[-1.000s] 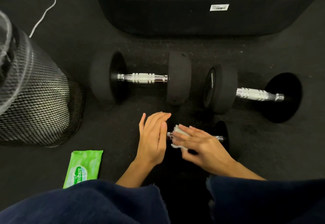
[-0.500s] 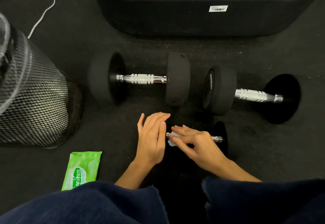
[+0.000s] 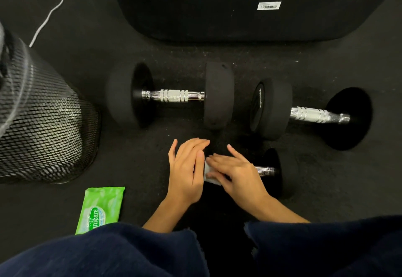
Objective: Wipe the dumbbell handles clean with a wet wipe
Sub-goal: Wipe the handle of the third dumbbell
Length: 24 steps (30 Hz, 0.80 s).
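While I kneel on the dark floor (image 3: 152,189), a black mesh bin (image 3: 43,133) stands at the far left, and just below it lies a green pack of wet wipes (image 3: 101,209), partly hidden by my dark sleeve (image 3: 104,252). Further along, the left dumbbell (image 3: 171,96) rests on its heads, its chrome handle bare. My left hand (image 3: 187,170) lies flat with fingers straight and together on the near dumbbell's left head, which I cannot see beneath it. Touching it, my right hand (image 3: 237,172) presses a white wet wipe (image 3: 210,174) onto the handle of the near dumbbell (image 3: 274,171), fingers curved over the wipe; only the handle's right end shows, beside its black right head. Behind that, the right dumbbell (image 3: 311,114) lies slightly angled, well apart from my hands. A large black machine base (image 3: 239,15) spans the top.
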Tool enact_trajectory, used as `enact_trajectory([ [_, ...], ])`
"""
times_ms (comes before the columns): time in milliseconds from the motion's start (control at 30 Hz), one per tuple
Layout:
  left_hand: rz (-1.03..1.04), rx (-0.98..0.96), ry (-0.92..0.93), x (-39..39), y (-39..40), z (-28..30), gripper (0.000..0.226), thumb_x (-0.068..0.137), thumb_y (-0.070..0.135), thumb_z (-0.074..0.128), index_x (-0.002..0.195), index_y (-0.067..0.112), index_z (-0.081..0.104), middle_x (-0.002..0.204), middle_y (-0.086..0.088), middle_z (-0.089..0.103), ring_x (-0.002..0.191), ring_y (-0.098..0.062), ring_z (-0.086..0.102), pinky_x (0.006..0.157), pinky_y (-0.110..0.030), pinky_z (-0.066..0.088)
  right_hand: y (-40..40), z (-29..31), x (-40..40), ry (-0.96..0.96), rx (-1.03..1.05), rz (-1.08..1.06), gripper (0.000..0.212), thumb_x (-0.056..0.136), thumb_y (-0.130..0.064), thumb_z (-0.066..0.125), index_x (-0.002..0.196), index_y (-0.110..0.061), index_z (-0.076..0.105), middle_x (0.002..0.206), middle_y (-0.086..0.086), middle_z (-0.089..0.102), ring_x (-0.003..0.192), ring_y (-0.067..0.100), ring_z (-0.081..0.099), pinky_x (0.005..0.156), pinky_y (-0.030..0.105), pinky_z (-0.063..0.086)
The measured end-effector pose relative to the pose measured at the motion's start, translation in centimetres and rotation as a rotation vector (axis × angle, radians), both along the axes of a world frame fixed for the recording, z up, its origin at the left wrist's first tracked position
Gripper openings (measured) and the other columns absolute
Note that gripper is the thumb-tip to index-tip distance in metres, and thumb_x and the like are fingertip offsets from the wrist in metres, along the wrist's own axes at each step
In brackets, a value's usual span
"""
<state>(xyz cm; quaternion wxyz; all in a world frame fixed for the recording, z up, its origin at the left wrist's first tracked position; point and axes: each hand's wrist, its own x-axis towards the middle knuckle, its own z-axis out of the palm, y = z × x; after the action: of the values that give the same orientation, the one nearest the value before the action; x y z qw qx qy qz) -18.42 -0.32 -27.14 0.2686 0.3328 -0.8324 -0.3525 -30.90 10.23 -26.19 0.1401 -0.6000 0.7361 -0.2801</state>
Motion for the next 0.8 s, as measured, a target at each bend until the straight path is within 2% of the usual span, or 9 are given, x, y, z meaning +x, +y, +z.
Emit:
enact_trajectory([
  [167,0.006,-0.026,-0.011,0.1,0.4,0.1,0.040,0.102,0.022,0.034,0.123,0.014,0.067,0.127,0.007,0.065,0.127,-0.003,0.051,0.119,-0.051,0.018,-0.2,0.4,-0.5,-0.057,-0.006,-0.017,0.024,0.085,-0.014,0.071,0.109,-0.017,0.074,0.112,-0.002,0.073,0.111,0.008,0.064,0.116,0.036,0.029],
  [233,0.012,-0.089,-0.036,0.1,0.5,0.2,0.040,0.101,0.021,0.034,0.122,0.012,0.067,0.126,0.003,0.066,0.127,-0.007,0.053,0.118,-0.055,0.019,-0.9,0.5,0.2,-0.121,0.002,-0.034,0.024,0.087,-0.010,0.068,0.109,-0.012,0.074,0.111,0.000,0.074,0.110,0.011,0.065,0.115,0.032,0.032],
  [367,-0.015,-0.175,-0.055,0.5,0.4,0.0,0.039,0.100,0.019,0.035,0.125,0.011,0.065,0.127,0.000,0.066,0.127,-0.010,0.053,0.117,-0.059,0.018,1.2,0.8,0.5,-0.102,-0.001,0.062,0.035,0.082,-0.001,0.071,0.116,-0.010,0.070,0.124,0.003,0.067,0.122,0.009,0.056,0.115,0.023,0.027],
  [433,-0.014,-0.171,-0.062,0.5,0.6,-0.1,0.039,0.101,0.020,0.035,0.126,0.012,0.064,0.128,0.000,0.065,0.128,-0.010,0.053,0.118,-0.059,0.017,1.1,0.8,-0.2,-0.159,0.002,0.033,0.032,0.083,-0.002,0.070,0.114,-0.012,0.071,0.124,0.000,0.066,0.123,0.006,0.054,0.115,0.024,0.029],
  [500,0.000,-0.160,-0.075,0.3,0.5,0.0,0.040,0.101,0.021,0.034,0.126,0.012,0.064,0.128,0.001,0.065,0.128,-0.010,0.052,0.118,-0.058,0.016,0.0,1.0,-0.3,-0.231,0.019,-0.039,0.025,0.088,-0.006,0.067,0.111,-0.013,0.073,0.119,0.000,0.070,0.119,0.006,0.058,0.114,0.032,0.034],
  [567,0.003,-0.157,-0.084,0.2,0.3,0.1,0.041,0.101,0.022,0.033,0.126,0.012,0.064,0.129,0.001,0.065,0.129,-0.009,0.052,0.119,-0.057,0.015,-0.3,1.1,0.3,-0.205,0.042,-0.023,0.028,0.089,-0.008,0.067,0.116,-0.012,0.070,0.122,0.001,0.068,0.121,0.008,0.058,0.116,0.033,0.032],
  [667,-0.012,-0.147,-0.076,0.4,0.3,0.1,0.041,0.102,0.022,0.033,0.127,0.014,0.064,0.130,0.003,0.064,0.130,-0.008,0.051,0.119,-0.056,0.014,1.3,0.7,-0.1,-0.179,0.017,0.044,0.037,0.084,-0.007,0.071,0.120,-0.013,0.067,0.127,-0.001,0.064,0.124,0.006,0.054,0.116,0.028,0.030],
  [733,-0.008,-0.133,-0.071,0.4,0.4,0.1,0.041,0.102,0.023,0.032,0.128,0.014,0.063,0.130,0.003,0.064,0.130,-0.008,0.051,0.119,-0.056,0.014,1.2,0.6,-0.9,-0.240,0.008,-0.048,0.030,0.085,-0.009,0.071,0.115,-0.012,0.070,0.119,-0.001,0.069,0.117,0.004,0.059,0.114,0.032,0.035],
  [800,-0.001,-0.120,-0.068,0.2,0.5,0.1,0.041,0.102,0.022,0.033,0.128,0.013,0.063,0.131,0.003,0.064,0.130,-0.008,0.051,0.120,-0.056,0.014,0.2,0.9,-0.7,-0.213,0.029,-0.104,0.027,0.089,-0.015,0.067,0.115,-0.010,0.070,0.117,0.003,0.071,0.114,0.007,0.062,0.114,0.037,0.036],
])
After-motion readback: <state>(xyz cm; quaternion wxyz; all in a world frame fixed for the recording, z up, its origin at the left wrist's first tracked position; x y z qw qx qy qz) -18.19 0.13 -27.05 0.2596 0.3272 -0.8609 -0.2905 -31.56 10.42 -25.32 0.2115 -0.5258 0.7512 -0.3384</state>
